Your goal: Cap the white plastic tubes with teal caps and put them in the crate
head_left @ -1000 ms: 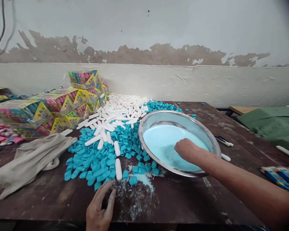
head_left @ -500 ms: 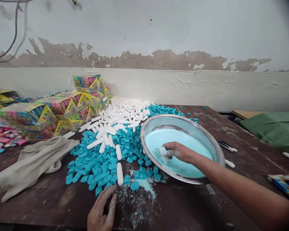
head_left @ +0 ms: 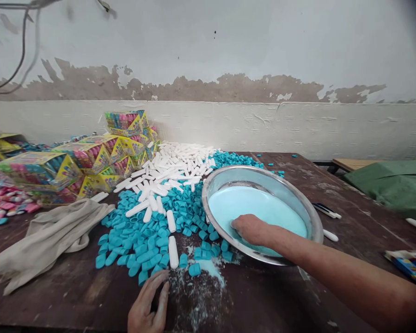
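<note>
My right hand [head_left: 251,230] reaches into a steel bowl [head_left: 312,217] of pale blue powder [head_left: 263,208]. Its knuckles face up and its fingers curl down into the powder, so what they grip is hidden. My left hand [head_left: 149,303] lies flat on the dark wooden table [head_left: 263,296] at the near edge, fingers stretched out and holding nothing. Just beyond its fingertips lie a white tube [head_left: 173,252] and loose blue caps [head_left: 142,240], beside spilled powder [head_left: 204,273].
A pile of white tubes [head_left: 173,164] lies behind the caps. Stacked colourful packets [head_left: 72,162] stand at the back left, with a beige cloth [head_left: 48,236] in front of them. A green cloth [head_left: 395,185] and a printed packet [head_left: 409,266] lie at the right.
Half a second ago my right hand was raised over the powder with a white tube in its fingers; now it has pressed down into the powder. My left hand has barely moved.
</note>
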The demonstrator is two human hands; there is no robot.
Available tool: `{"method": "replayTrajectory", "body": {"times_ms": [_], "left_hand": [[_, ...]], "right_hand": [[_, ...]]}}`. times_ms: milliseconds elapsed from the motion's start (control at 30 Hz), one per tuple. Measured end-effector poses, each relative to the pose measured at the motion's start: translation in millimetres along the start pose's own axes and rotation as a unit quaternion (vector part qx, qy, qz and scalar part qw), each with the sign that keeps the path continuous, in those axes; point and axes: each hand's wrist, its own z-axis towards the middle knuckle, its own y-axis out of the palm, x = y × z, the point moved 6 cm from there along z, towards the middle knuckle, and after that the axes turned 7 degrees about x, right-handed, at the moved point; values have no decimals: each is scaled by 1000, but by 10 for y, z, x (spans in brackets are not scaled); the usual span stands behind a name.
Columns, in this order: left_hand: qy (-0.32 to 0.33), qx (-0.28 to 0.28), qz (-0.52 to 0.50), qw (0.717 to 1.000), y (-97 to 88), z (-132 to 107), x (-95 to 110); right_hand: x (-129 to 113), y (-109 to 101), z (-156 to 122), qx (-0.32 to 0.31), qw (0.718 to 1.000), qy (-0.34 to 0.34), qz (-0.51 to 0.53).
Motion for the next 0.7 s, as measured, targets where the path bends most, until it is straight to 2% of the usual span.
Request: {"method": "replayTrajectory", "body": {"times_ms": [100,233,333,467,600,700], "left_hand": [[15,0,-4,1000,0,10,5],[17,5,-12,1000,-5,15,-9],[7,6,-13,1000,-11,9,-16],[-12,10,-28,1000,-21,2,-6],[-12,8,-21,1000,-8,16,12],[-3,9,-16,1000,-3,9,-6]], "right_hand": [[-41,-80,28,34,996,-13,80],[25,-268,-89,41,986,-35,158],[133,-352,-196,20,993,-26,114],[219,-253,-188,-10,999,28,-23],[35,-49,-27,-34,998,46,-36],[-72,-70,60,-17,999,42,7]]}}
